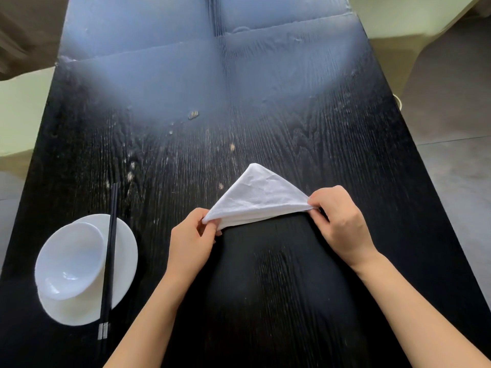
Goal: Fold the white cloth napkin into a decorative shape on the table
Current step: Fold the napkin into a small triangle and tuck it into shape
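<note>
The white cloth napkin (257,196) is folded into a layered triangle, its apex pointing away from me, on the black wooden table (265,115). My left hand (192,241) pinches the napkin's near left corner between thumb and fingers. My right hand (341,221) pinches the near right corner. The long folded edge runs between my two hands and looks lifted slightly off the table.
At the near left stands a white plate (125,261) with a white bowl (70,261) tilted on it. A pair of black chopsticks (109,261) lies across the plate's right side. Pale chairs flank the table; its right edge runs diagonally beside my right arm.
</note>
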`<move>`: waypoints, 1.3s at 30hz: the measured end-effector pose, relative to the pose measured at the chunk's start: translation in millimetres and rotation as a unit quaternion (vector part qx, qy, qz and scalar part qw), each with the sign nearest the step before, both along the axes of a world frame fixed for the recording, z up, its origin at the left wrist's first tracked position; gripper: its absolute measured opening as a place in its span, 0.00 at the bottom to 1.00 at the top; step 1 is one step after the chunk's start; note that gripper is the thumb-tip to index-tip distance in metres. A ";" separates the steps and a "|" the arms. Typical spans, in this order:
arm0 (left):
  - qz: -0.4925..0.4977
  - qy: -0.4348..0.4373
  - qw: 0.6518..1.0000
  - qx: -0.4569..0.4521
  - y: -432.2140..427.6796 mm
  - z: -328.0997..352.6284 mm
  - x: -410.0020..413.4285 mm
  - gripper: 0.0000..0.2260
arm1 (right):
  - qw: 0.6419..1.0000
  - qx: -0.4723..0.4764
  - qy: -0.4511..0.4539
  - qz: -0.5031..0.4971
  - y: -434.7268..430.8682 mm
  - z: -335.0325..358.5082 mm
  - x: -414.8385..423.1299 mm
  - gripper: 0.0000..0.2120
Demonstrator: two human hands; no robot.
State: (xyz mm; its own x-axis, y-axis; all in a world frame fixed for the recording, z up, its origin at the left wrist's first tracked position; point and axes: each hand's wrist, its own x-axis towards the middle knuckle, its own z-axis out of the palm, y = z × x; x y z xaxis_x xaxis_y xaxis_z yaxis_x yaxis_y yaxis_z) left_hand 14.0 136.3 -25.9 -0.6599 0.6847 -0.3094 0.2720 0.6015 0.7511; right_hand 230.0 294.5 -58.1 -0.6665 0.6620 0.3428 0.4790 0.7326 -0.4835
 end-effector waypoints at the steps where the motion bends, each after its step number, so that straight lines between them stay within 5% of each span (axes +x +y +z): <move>1: 0.000 0.003 1.000 -0.005 1.5 0.9 0.1 0.07 | 1.000 -0.006 -0.002 0.000 0.3 0.7 0.3 0.02; 4: -0.055 0.019 0.997 -0.050 3.2 8.6 -2.9 0.02 | 0.998 -0.061 -0.011 -0.005 0.9 5.3 0.0 0.04; 7: -0.135 0.082 0.978 -0.134 -6.2 21.7 -13.0 0.18 | 0.991 -0.130 -0.038 -0.015 -2.5 19.7 4.8 0.12; 10: -0.067 0.232 0.970 0.005 2.1 36.3 -2.9 0.21 | 0.989 -0.138 -0.013 -0.043 -10.4 39.0 -10.8 0.23; 13: -0.059 0.262 0.956 0.116 50.6 23.0 30.5 0.19 | 0.991 -0.121 -0.023 -0.047 -11.1 39.1 -65.6 0.26; 17: -0.137 0.317 0.938 -0.038 73.6 -36.5 46.5 0.21 | 0.980 -0.076 -0.183 -0.025 -13.7 6.2 -104.3 0.28; 22: -0.147 0.366 0.914 -0.092 60.9 -39.8 37.6 0.23 | 0.972 -0.013 -0.232 -0.018 -12.7 -2.3 -89.5 0.26; 33: -0.166 0.292 0.934 -0.122 54.8 -28.6 24.6 0.32 | 0.959 0.000 -0.276 -0.063 -9.3 -2.2 -43.7 0.25; 36: -0.065 0.250 0.966 -0.011 73.4 -9.7 21.5 0.20 | 0.958 0.005 -0.279 -0.061 -10.1 -3.3 -42.7 0.25; 39: -0.014 0.168 0.986 -0.002 105.1 -2.0 15.6 0.09 | 0.957 0.003 -0.283 -0.059 -9.1 -2.3 -42.8 0.25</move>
